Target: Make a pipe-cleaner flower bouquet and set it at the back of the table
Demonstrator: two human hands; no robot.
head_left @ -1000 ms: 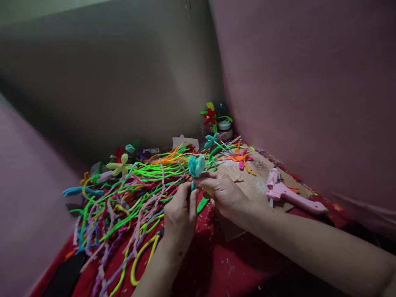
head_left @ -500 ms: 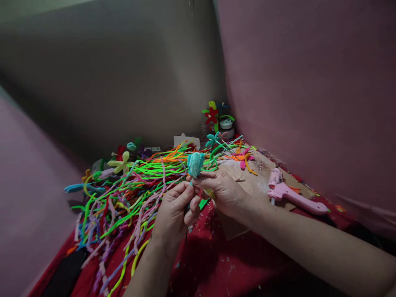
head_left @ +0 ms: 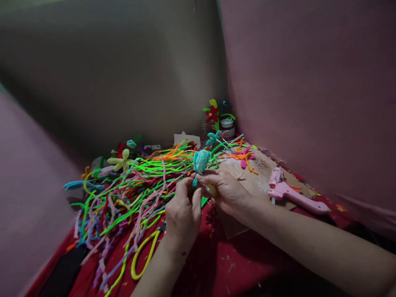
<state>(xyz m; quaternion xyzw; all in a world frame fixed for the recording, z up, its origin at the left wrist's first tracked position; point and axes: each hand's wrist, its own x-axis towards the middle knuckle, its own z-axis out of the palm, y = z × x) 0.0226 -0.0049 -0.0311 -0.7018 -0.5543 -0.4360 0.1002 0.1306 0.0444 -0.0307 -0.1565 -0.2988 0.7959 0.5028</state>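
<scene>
A teal pipe-cleaner flower (head_left: 201, 160) stands upright above both my hands. My right hand (head_left: 227, 190) pinches it just under the fuzzy head. My left hand (head_left: 183, 213) is closed on its short teal stem from below, fingers pressed together. A big loose heap of pipe cleaners (head_left: 133, 185) in green, pink, orange and purple lies to the left of my hands on the red cloth (head_left: 229, 264).
A pink glue gun (head_left: 292, 194) lies on a cardboard sheet (head_left: 256, 177) to the right. Finished pipe-cleaner flowers (head_left: 120, 159) and a small jar (head_left: 227, 123) sit at the back by the wall. Yellow-handled scissors (head_left: 144, 255) lie under my left wrist.
The flower's petals have closed from a two-lobed shape into a rounder head, and it has shifted slightly right. My left hand's fingers have changed their hold on the stem.
</scene>
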